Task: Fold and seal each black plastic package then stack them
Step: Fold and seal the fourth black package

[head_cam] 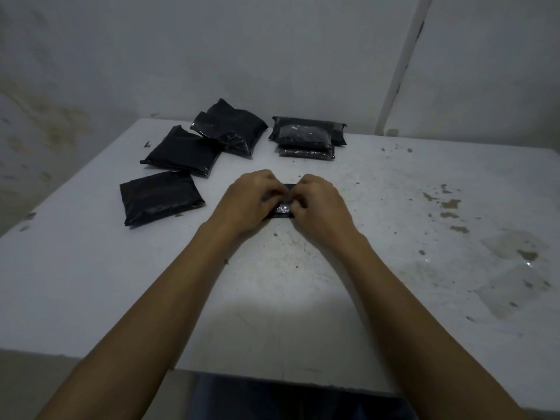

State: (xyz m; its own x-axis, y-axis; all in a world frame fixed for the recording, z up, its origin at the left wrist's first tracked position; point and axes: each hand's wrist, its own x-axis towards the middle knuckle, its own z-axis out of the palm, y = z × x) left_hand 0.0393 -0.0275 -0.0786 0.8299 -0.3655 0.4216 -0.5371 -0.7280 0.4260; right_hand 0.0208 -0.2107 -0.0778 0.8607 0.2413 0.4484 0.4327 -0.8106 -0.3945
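A small black plastic package (pixel 284 211) lies on the white table (pixel 303 283) at its middle, mostly covered by both hands. My left hand (pixel 250 201) grips its left side with curled fingers. My right hand (pixel 318 204) pinches its top surface beside the left hand. Three loose black packages lie to the left: one nearest (pixel 160 197), one behind it (pixel 181 153), one at the back (pixel 233 128). A stack of folded black packages (pixel 306 137) sits at the back right of them.
The table is stained and speckled, with darker patches on its right side (pixel 512 268). A grey wall rises directly behind it, with a white pipe (pixel 400 71) running up at the back right. The table's near edge is just above my lap.
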